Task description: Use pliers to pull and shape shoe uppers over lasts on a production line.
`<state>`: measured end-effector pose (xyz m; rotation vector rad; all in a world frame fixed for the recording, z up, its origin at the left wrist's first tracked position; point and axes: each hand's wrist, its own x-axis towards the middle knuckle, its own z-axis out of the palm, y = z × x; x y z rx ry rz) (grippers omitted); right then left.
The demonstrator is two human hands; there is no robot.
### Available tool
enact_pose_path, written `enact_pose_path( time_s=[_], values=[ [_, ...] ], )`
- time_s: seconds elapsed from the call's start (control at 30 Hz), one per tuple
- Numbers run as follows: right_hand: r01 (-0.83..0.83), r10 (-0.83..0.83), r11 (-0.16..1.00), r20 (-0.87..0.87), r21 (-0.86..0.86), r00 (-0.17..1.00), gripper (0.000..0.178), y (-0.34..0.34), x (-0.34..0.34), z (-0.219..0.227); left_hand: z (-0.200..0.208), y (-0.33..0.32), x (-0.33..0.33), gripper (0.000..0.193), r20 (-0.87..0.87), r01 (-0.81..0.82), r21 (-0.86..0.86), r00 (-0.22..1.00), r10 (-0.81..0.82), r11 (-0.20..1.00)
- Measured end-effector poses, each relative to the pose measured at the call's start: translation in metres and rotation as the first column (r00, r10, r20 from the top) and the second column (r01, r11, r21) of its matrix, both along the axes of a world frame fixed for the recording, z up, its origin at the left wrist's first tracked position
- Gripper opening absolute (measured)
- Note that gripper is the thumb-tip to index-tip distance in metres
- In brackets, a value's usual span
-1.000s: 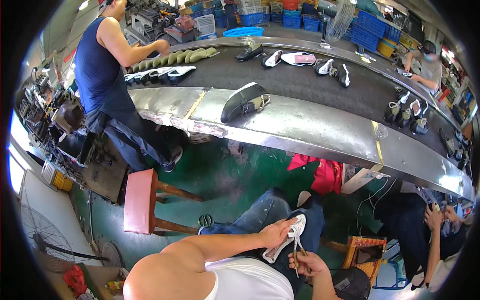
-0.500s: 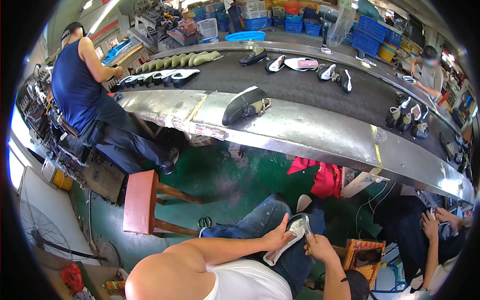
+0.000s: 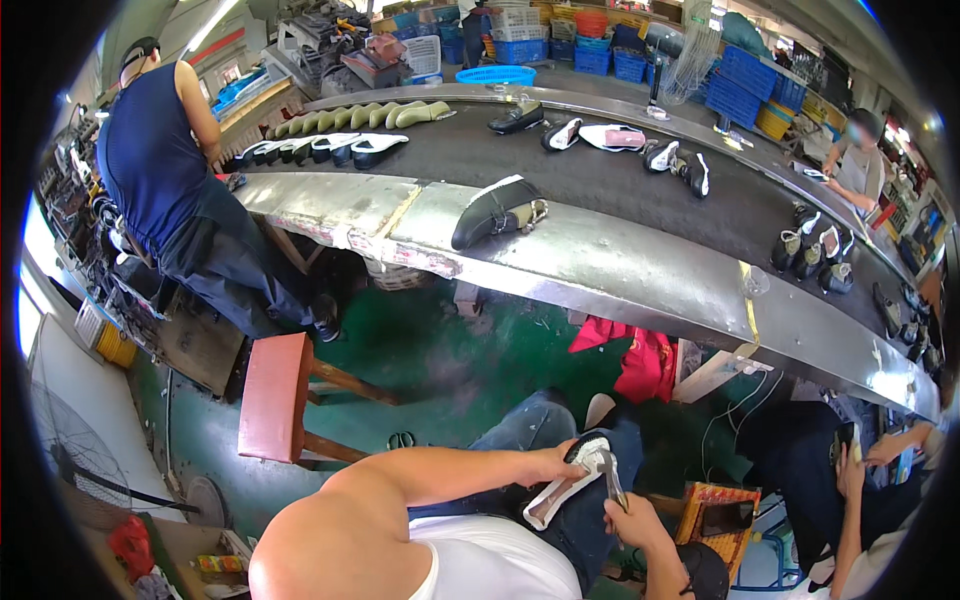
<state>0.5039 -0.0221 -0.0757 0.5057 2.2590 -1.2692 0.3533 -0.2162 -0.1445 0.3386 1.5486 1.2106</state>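
Over my lap lies a shoe (image 3: 543,508), sole side up, with a white turned-in edge and a dark upper. My left hand (image 3: 553,464) is closed around its side near the toe end. In my right hand (image 3: 634,522) is a pair of metal pliers (image 3: 613,482), its fingers wrapped round the handles. The jaws of the pliers reach the white edge at the toe; whether they grip it is too small to tell.
A metal-edged conveyor bench (image 3: 600,250) crosses ahead, with a dark shoe (image 3: 497,213) on its near rim and rows of shoes behind. A pink stool (image 3: 274,397) stands left. One co-worker (image 3: 155,160) stands beyond it; another's hand (image 3: 850,475) is at right.
The pliers have swung from beside the shoe onto its toe edge. My left hand has drawn slightly left, fingers lower. The left co-worker's arm has dropped, and the view has shifted a little.
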Motion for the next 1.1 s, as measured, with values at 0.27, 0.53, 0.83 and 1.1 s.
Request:
enact_pose_path(
  time_s=[0.27, 0.53, 0.83, 1.1],
  values=[
    [-0.39, 0.408, 0.89, -0.032, 0.235, 0.912, 0.035, -0.026, 0.029, 0.016, 0.009, 0.005, -0.011, 0.1, 0.222, 0.096, -0.095, 0.972, -0.073, 0.991],
    [-0.282, 0.271, 0.954, 0.116, 0.101, 0.956, 0.031, 0.005, 0.078, 0.026, -0.017, -0.002, -0.005, 0.088, 0.033, -0.005, -0.088, 0.999, 0.008, 0.996],
    [-0.268, 0.309, 0.926, -0.128, 0.265, 0.942, 0.038, -0.022, 0.051, 0.012, 0.007, 0.004, -0.004, 0.095, 0.185, 0.091, -0.016, 0.979, -0.087, 0.996],
    [-0.293, 0.372, 0.88, -0.159, 0.375, 0.914, 0.04, -0.032, 0.02, -0.011, -0.002, 0.002, -0.013, 0.097, 0.104, 0.073, 0.012, 0.992, -0.074, 0.997]
  ],
)
